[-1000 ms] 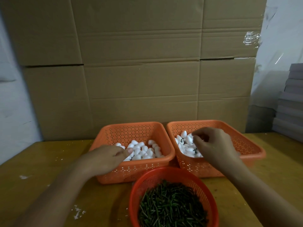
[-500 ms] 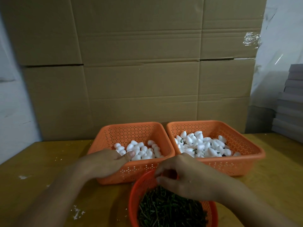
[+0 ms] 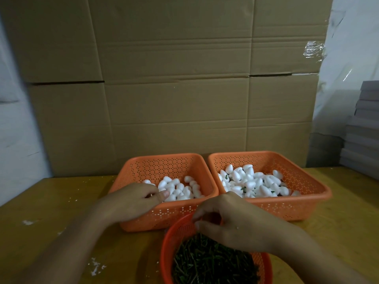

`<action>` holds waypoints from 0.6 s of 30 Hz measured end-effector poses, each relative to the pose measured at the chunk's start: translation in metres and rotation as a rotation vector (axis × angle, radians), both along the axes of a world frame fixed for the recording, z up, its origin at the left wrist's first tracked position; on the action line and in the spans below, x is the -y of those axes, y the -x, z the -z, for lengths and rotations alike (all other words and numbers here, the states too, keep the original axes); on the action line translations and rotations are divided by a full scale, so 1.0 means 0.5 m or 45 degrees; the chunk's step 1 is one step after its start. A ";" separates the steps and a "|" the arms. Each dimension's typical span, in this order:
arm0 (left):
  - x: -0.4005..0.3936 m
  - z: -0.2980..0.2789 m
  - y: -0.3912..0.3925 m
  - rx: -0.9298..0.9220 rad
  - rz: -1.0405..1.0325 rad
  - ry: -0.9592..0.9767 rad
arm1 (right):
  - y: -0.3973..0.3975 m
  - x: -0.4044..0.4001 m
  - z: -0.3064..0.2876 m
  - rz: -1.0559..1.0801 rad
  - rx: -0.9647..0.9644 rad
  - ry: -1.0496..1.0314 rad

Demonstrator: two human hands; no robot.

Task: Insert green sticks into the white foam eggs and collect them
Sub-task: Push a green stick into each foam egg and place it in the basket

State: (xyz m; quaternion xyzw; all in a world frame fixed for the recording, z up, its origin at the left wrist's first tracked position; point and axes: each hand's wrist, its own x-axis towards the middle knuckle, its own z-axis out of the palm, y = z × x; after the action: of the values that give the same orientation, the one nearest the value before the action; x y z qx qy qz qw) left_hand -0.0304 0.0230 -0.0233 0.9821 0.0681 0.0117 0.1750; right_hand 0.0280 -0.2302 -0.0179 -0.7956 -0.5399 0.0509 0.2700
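Right grip [image 3: 235, 224] over sticks [image 3: 211, 263]; three baskets [image 3: 266, 203].

Round basket [image 3: 167, 245] of green sticks [image 3: 211, 265] cut off below; right hand [image 3: 235, 223] fingertips hidden.

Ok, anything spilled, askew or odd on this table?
Only small white crumbs scattered on the table by the left forearm, more near its left edge; likely foam bits. All three baskets sit upright, with eggs and sticks inside them.
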 end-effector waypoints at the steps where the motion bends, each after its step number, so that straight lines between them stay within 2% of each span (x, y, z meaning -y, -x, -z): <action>1: -0.011 0.006 -0.006 0.048 0.044 0.008 | 0.000 0.000 -0.001 -0.001 0.002 -0.001; 4: -0.023 0.010 -0.008 0.143 0.105 0.079 | 0.002 0.000 -0.001 -0.001 0.013 -0.003; 13: -0.040 0.023 -0.019 0.164 0.269 0.140 | -0.002 0.001 0.001 0.039 0.028 -0.017; 18: -0.049 0.031 -0.027 0.191 0.278 0.161 | -0.001 0.002 0.001 0.050 0.025 0.004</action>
State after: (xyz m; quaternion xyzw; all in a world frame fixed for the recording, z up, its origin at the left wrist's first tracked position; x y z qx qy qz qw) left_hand -0.0167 0.0476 -0.0386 0.9671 -0.0519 0.0615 0.2412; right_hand 0.0287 -0.2310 -0.0186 -0.8070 -0.5267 0.0387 0.2642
